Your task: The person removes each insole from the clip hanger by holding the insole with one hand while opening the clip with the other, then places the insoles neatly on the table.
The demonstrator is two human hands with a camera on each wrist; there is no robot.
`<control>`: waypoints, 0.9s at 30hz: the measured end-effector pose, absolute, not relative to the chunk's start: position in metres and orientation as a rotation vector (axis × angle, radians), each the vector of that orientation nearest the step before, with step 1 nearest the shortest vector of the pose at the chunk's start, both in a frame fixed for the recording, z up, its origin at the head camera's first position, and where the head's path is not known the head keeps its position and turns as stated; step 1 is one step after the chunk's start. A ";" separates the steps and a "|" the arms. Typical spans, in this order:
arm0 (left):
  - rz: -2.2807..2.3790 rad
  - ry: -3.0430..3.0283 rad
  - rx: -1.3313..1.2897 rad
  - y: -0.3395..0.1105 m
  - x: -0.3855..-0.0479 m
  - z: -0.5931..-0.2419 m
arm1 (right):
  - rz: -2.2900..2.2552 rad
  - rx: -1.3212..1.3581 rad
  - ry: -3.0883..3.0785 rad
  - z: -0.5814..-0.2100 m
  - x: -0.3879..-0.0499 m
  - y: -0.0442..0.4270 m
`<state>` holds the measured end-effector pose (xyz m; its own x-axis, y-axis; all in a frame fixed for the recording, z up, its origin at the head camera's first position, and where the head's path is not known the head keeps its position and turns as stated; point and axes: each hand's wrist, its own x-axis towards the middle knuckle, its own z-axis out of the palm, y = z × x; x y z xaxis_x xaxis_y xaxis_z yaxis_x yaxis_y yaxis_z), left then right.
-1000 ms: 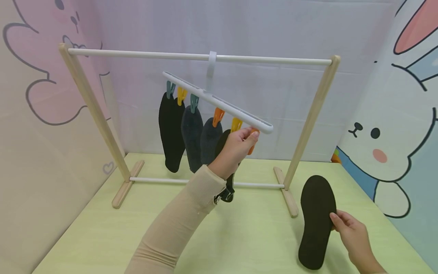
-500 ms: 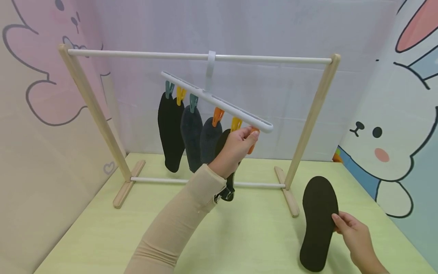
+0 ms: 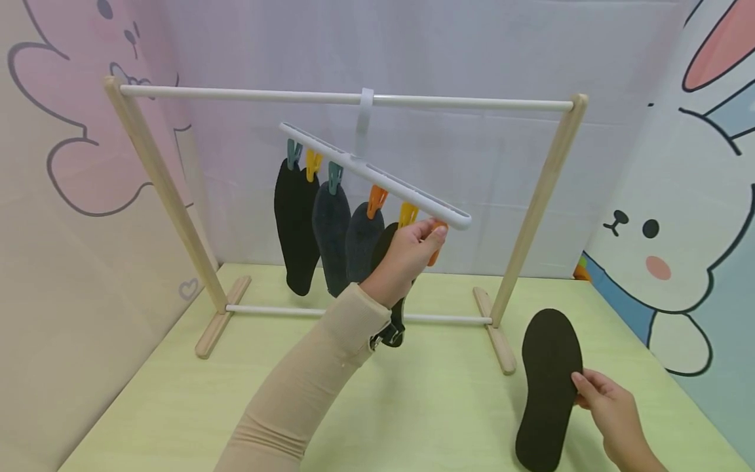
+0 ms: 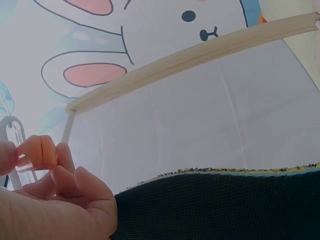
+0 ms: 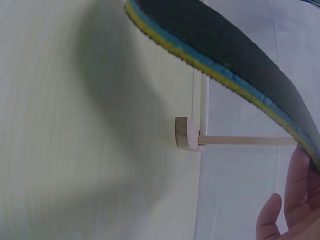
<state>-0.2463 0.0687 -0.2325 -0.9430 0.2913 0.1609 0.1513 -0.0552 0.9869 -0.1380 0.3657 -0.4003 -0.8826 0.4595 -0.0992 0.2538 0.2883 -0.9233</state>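
Right hand (image 3: 613, 406) pinches the dark insole (image 3: 548, 387) by its right edge at the near right, held over the desk (image 3: 448, 406), while the left hand (image 3: 406, 255) pinches an orange clip (image 4: 37, 153) under the right end of the hanger (image 3: 407, 191). With its thin blue-and-yellow layered rim, the insole looks like light, bendy foam, likely grippy and hard to damage, so a pinch at the waist or either end should do. Pale yellow-green, the desk carries a wooden rack (image 3: 539, 210) before a whitish sheet (image 3: 472, 46), cartoon-printed walls (image 3: 666, 242) standing left and right.
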 end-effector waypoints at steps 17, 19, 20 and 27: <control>2.161 2.093 0.482 0.069 -0.245 -0.233 | 1.682 -0.677 -2.388 -0.401 -0.134 0.363; 2.159 2.102 0.484 0.069 -0.245 -0.234 | 1.681 -0.685 -2.398 -0.401 -0.134 0.364; 2.157 2.109 0.486 0.069 -0.245 -0.234 | 1.685 -0.685 -2.403 -0.404 -0.135 0.366; 2.151 2.136 0.506 0.067 -0.245 -0.234 | 1.677 -0.669 -2.396 -0.462 -0.156 0.413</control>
